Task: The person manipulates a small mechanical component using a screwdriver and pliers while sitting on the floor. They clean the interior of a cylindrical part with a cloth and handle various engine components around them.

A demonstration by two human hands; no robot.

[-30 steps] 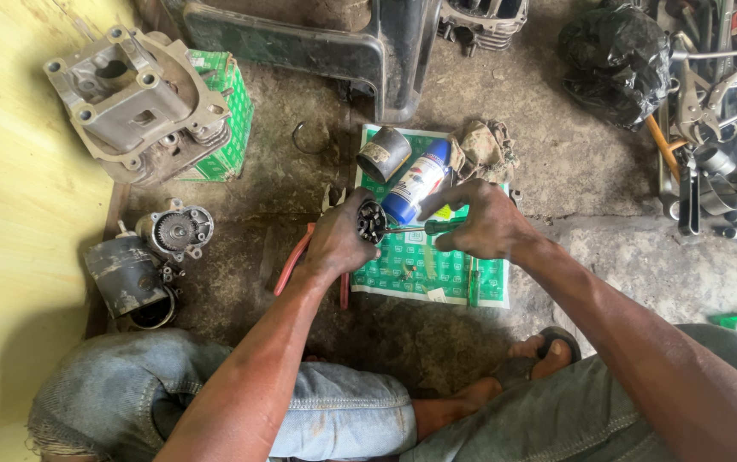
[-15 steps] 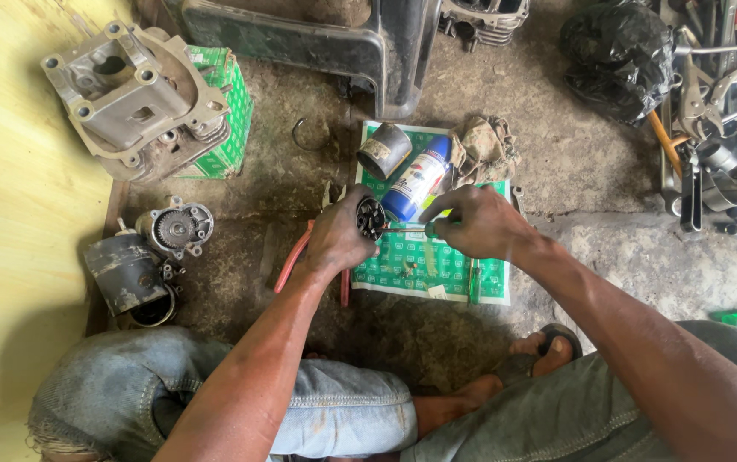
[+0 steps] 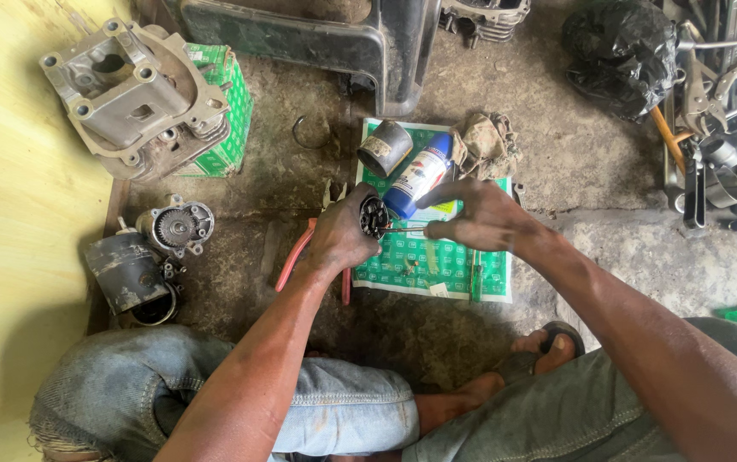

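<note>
Barely shifted, left hand (image 3: 339,235) fingers grip the round part (image 3: 374,216); right hand (image 3: 480,218) pinches a thin tool (image 3: 403,229).

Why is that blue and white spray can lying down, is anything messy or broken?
The blue and white spray can lies tipped over on the green printed sheet, beside a crumpled dirty rag. Nothing looks spilled or broken.

**One head-worn view, looking straight down**

A single camera sits on the person's head and faces almost vertically down at the dirt floor (image 3: 557,162). It is close: the forearms and bent knees fill the lower frame. No second view shares the scene.
</note>
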